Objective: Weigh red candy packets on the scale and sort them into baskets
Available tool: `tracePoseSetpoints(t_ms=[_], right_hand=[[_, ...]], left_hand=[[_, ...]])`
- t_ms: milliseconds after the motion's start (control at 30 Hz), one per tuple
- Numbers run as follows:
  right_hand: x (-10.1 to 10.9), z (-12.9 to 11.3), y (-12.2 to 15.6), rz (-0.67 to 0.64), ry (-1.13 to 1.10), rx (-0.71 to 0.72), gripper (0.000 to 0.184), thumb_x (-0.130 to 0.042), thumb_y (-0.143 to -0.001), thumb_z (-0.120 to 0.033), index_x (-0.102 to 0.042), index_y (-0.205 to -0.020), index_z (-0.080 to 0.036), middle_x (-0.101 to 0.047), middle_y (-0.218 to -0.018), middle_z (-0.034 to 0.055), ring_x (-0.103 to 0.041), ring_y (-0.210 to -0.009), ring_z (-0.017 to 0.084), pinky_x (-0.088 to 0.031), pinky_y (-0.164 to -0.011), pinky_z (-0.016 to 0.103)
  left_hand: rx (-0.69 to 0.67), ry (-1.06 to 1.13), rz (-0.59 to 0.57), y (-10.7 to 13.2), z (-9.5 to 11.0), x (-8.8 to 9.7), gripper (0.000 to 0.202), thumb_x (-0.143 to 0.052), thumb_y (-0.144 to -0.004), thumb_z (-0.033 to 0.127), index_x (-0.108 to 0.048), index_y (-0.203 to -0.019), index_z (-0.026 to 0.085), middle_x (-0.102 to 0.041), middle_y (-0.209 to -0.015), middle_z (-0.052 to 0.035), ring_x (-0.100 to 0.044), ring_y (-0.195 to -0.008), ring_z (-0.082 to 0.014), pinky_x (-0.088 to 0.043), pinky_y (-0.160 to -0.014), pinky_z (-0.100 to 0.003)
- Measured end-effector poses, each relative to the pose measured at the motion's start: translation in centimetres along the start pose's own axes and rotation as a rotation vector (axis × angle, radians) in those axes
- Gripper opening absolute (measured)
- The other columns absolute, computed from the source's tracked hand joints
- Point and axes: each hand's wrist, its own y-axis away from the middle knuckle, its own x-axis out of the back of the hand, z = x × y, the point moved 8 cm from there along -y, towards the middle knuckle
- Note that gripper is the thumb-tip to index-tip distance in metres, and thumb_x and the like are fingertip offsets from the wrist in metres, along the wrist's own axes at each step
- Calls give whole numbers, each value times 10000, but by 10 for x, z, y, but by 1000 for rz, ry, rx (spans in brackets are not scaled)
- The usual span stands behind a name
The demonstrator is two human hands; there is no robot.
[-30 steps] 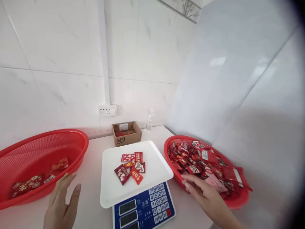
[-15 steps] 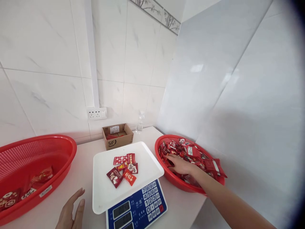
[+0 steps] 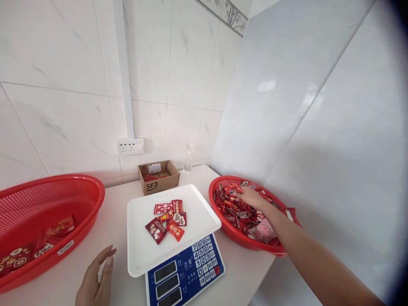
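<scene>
Above the pile in the right red basket (image 3: 234, 243), my right hand (image 3: 250, 196) has its fingers closed on a small red candy packet (image 3: 233, 188). My left hand (image 3: 95, 278) is held beside the scale's left edge, thumb and fingers apart, with nothing in it. Between the hands stands a digital scale (image 3: 188, 272) with a white tray (image 3: 143, 255). Several red and maroon candy packets (image 3: 156, 230) lie in a loose cluster on that tray. Many wrapped packets fill the right basket, among them a clear-and-pink one (image 3: 264, 231) near its front rim.
A larger red basket (image 3: 95, 199) at the left holds a few red packets (image 3: 62, 227). Behind the scale stand an open cardboard box (image 3: 162, 185) and a clear plastic bottle (image 3: 189, 160). Tiled walls and a power socket (image 3: 130, 146) close off the back.
My right hand has risen from the basket's near left part toward its back, now with a red candy packet in the fingers. My left hand and the packets on the tray look the same.
</scene>
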Motion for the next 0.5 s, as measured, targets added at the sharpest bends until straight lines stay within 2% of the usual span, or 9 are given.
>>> tracePoseSetpoints(t_ms=[67,167,267,367,433,500], right_hand=[[-3,7,5,-91,-70,-13,406,-481,-847,-490,-666,-908,-133,-708,-826,110,-648,-786,222,-489,-724,320],[-13,13,12,-227,-135,-1,513,-409,-857,-577,-645,-1064,-171,-709,-956,103,-655,-806,197,-510,-678,302],[-25,14,9,-265,-90,3,508,-469,-812,-606,-658,-1065,-207,-682,-1078,105,-635,-933,230,-504,-776,340],[-40,9,-4,-230,13,15,526,-620,-723,-556,-645,-1111,-200,-610,-1223,132,-541,-1130,298,-404,-962,402],[-51,4,-12,-215,77,15,667,-670,-680,-533,-575,-1228,-165,-542,-1304,173,-479,-1205,339,-338,-1020,440],[-62,1,-17,-218,124,4,825,-706,-630,-537,-496,-1309,-116,-497,-1334,220,-468,-1211,367,-337,-1017,458]], left_hand=[[-16,0,7,0,2,1,538,-351,-790,615,-506,-1153,249,-575,-1270,-94,-486,-1227,-315,-440,-964,-498],[-50,-2,20,1,6,3,518,-351,-797,599,-516,-1136,244,-590,-1249,-95,-503,-1211,-308,-443,-965,-484],[-43,-17,21,0,6,3,516,-348,-799,600,-519,-1131,244,-597,-1241,-94,-513,-1201,-309,-447,-959,-484],[-26,-31,9,-1,5,2,530,-343,-791,609,-520,-1130,242,-599,-1244,-94,-515,-1199,-308,-441,-965,-484],[-23,-36,4,-1,5,1,539,-344,-782,612,-523,-1127,239,-602,-1242,-95,-516,-1200,-305,-444,-964,-476],[-22,-32,5,-2,5,0,545,-349,-774,614,-523,-1129,240,-609,-1234,-94,-527,-1189,-303,-463,-943,-463]])
